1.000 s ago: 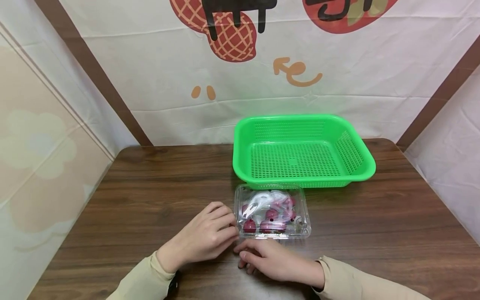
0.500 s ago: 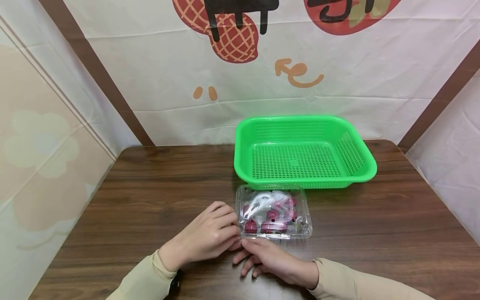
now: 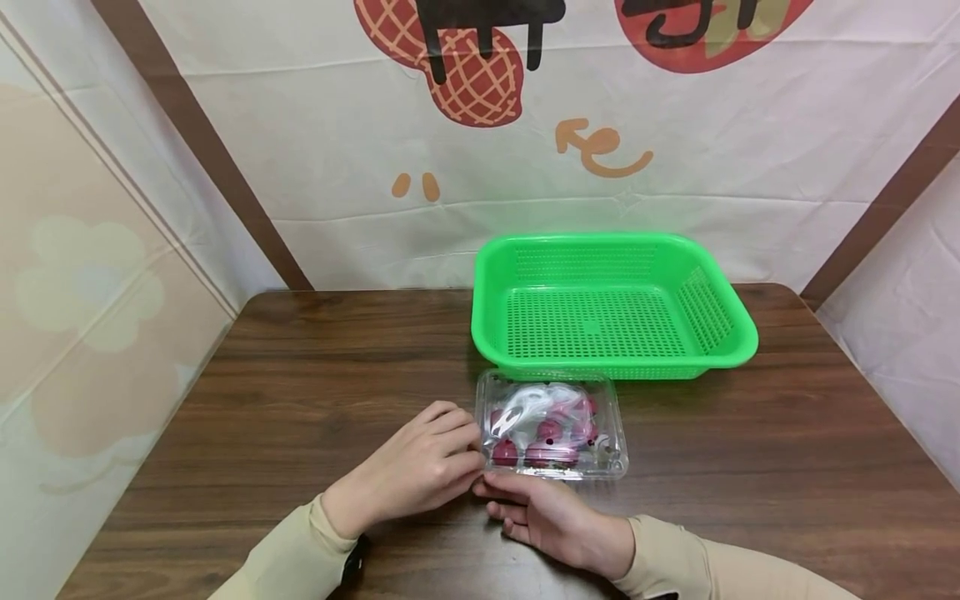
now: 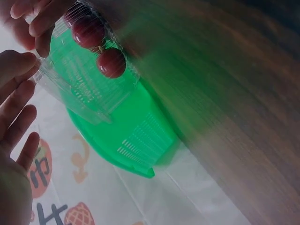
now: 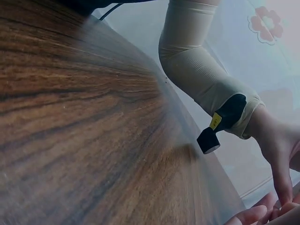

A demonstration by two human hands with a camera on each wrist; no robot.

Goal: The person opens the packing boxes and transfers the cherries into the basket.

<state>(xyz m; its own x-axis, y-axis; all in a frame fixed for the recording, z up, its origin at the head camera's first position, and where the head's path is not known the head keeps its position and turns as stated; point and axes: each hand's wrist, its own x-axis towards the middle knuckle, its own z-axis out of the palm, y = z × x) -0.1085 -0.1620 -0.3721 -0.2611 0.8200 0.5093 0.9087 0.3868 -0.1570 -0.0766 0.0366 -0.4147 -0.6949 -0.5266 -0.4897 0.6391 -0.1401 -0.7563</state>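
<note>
Fingers [image 3: 457,439] of the left hand [image 3: 408,467]: bent, with thumb and forefinger pinched at the near left corner of a clear container [image 3: 618,429]; the remaining fingers are seen from the left wrist spread apart and loose. Fingers of the right hand [image 3: 558,521]: partly bent and held apart, the thumb laid along the container's near edge by the same corner; whether the rim is clamped by them cannot be told. The fingertips of both hands are brought close together there.

Container: transparent plastic, rectangular, placed at the table's middle, directly in front of a basket. Contents: several round, glossy red fruits [image 3: 504,452], partly veiled by glare on the plastic.

Sleeves: two, pale beige; the left sleeve [image 3: 288,550] is fitted at the cuff with a black device [image 5: 229,112] marked by a yellow label [image 5: 215,122].

Basket [image 3: 735,337]: bright green plastic, perforated at base and sides, set upright near the table's far edge; its near side is met in the head view by the container's far edge, contact uncertain.

Table [image 3: 360,358]: dark brown, wood-grained, rounded at the far corners.

Backdrop [image 3: 330,158]: white cloth, creased, printed with red latticed shapes, black strokes and orange marks; bordered by brown stripes.
</note>
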